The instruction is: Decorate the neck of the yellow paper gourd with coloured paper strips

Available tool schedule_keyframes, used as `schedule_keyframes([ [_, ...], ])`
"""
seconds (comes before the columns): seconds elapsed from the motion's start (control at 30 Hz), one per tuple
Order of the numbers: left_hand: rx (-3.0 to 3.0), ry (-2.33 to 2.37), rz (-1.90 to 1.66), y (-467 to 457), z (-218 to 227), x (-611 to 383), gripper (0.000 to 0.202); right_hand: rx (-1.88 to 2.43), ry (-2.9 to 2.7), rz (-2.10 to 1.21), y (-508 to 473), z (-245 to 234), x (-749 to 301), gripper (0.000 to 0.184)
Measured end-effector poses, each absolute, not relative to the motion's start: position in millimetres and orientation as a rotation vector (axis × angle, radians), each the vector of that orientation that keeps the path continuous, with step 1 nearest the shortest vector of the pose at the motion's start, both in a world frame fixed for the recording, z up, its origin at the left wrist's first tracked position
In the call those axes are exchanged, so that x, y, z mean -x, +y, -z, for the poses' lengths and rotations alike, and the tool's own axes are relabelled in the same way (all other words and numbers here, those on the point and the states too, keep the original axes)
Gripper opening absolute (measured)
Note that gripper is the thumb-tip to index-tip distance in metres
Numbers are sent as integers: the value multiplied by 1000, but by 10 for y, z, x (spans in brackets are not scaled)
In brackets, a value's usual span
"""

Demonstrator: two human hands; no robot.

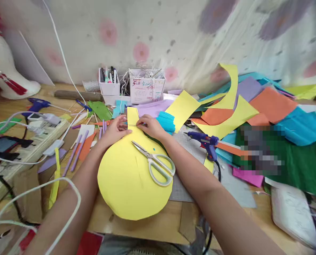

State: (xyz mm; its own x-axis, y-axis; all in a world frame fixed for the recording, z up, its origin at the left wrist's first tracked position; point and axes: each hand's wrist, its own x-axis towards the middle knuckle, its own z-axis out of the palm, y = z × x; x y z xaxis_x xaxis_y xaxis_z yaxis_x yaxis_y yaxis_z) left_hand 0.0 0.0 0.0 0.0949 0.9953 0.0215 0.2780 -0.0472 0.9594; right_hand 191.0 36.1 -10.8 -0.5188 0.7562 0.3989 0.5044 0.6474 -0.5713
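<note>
A big round piece of yellow paper lies in front of me, with a narrow strip standing out at its far end. My left hand grips the left side of that strip, thumb on top. On the opposite side, the fingertips of my right hand are pinched together at the strip's edge. A thin line crosses the strip between my hands; whether it is a crease or a thin stick, I cannot tell. Scissors with pale handles rest on the round paper, blades partly apart, pointing away to the left.
A blue glue gun lies right of my hands, another glue gun far left. Coloured paper offcuts pile up at right. White boxes stand by the wall. A power strip and cables fill the left; a grey cutting mat lies underneath.
</note>
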Motion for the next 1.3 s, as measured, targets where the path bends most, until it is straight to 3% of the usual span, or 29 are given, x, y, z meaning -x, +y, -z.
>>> schedule_keyframes([
  [0.6, -1562, 1213, -968, -211, 10, -138, 64, 1006, -2270, -890, 362, -147, -2066, 12],
  [0.8, -1746, 1458, -1058, -84, -45, -127, 27, 999, -2190, -949, 406, -95, -2086, 13],
  [0.93, -1879, 1558, -1001, 105, -80, -121, 19, 958, -2124, -1045, 437, -52, -2099, 12],
  [1.3, -1339, 1357, -1023, 144, -81, -190, 35, 891, -2031, -1228, 508, 55, -2124, 15],
])
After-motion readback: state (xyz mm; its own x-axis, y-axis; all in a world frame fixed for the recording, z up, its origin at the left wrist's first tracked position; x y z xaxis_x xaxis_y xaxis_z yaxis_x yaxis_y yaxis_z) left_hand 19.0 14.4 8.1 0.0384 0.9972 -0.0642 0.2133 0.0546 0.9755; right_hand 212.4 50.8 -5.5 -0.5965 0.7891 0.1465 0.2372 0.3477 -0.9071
